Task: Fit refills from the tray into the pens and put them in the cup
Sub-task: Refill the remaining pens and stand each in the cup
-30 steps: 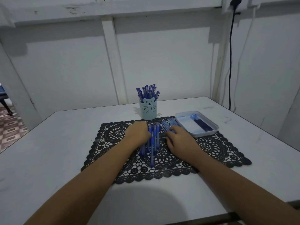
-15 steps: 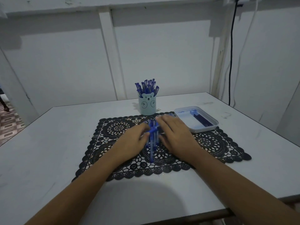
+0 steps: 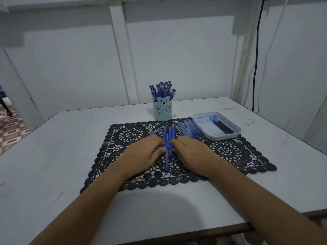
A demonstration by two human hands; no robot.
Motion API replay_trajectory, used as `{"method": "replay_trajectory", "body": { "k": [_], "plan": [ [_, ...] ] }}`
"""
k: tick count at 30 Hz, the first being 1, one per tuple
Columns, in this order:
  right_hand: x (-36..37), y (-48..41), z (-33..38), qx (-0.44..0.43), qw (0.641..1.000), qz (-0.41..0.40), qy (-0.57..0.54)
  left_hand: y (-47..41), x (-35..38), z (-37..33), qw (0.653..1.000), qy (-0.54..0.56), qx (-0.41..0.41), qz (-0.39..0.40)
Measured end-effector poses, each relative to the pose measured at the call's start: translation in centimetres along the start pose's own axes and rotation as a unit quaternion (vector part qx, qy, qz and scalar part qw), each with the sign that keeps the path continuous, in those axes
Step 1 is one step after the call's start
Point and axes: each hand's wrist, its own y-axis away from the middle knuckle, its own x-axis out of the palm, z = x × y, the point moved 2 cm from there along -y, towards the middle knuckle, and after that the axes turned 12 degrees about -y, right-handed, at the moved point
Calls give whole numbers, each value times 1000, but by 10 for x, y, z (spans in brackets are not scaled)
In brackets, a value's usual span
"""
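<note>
Illumination is dim and even, with a cool blue-grey cast. The source appears to sit above and behind the person: a broad, soft-edged shadow [image 3: 159,206] lies on the worktop [image 3: 53,156] nearer than the hands, between the forearms. A darker band shades the top of the wall [image 3: 177,59] far beyond the hands. The tray [image 3: 221,138], beyond the right hand [image 3: 192,152], carries a faint sheen. The pens [image 3: 167,161] between it and the left hand [image 3: 143,152] render soft. Straight lines bow toward the frame edges.

Black lace placemat [image 3: 230,151], round floral openwork pattern, centre frame. Pale blue plastic cup [image 3: 162,111], bear face outlined dark. Blue plastic pens [image 3: 168,135] on mat. White rectangular tray [image 3: 221,138]; dark blue refills [image 3: 223,128]. Checkered floor tiles [image 3: 12,128], left edge.
</note>
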Motion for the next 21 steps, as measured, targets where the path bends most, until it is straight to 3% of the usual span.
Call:
{"method": "replay_trajectory", "body": {
  "k": [9,15,21],
  "plan": [
    [-8,1,8,10,998,7,-65,3,0,-3,998,-44,52,-14],
    [-14,4,3,19,997,-32,-63,3,-1,-5,994,-67,71,-47],
    [-17,7,-7,147,981,-46,-114,5,-1,2,997,-38,15,-58]
  ]
}}
